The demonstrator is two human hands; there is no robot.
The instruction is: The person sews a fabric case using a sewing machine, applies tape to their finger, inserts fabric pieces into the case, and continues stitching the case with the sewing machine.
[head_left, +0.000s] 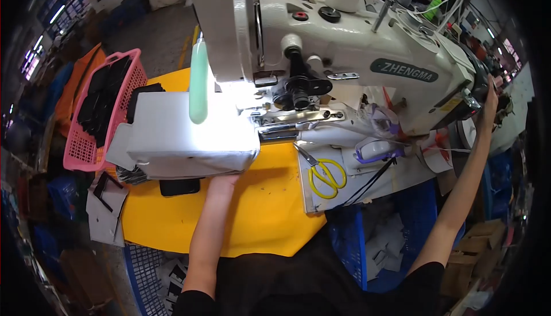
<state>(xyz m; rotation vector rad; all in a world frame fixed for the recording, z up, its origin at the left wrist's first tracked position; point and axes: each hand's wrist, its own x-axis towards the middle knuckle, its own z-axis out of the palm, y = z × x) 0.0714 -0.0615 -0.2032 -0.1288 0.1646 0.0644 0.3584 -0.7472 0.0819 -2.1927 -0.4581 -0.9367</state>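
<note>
From the head camera, the white boxy piece (192, 138) is front and centre-left, right next to the needle end of a big sewing machine (344, 41), with super bright light washing out part of its top. The left hand (230, 179) is tucked in at its lower edge, mostly hidden, so I can't tell if the fingers are clamped on it or just resting against it. The right hand (491, 99) is way over on the far side, up at the machine's handwheel (477, 75); it's small and blurry there, so no clue how tight that grip is either. A mint-green bar (198, 84) hangs down in front of the boxy piece. Below is a yellow tabletop (270, 213), with a flat black thing (179, 187) lying near the left wrist. Scissors with yellow handles (316, 163) lie near the machine's base. Off to the left there's a pink basket (138, 66) with black pieces (103, 95) in it, and a blue crate (357, 253) sits lower down on the right.
</note>
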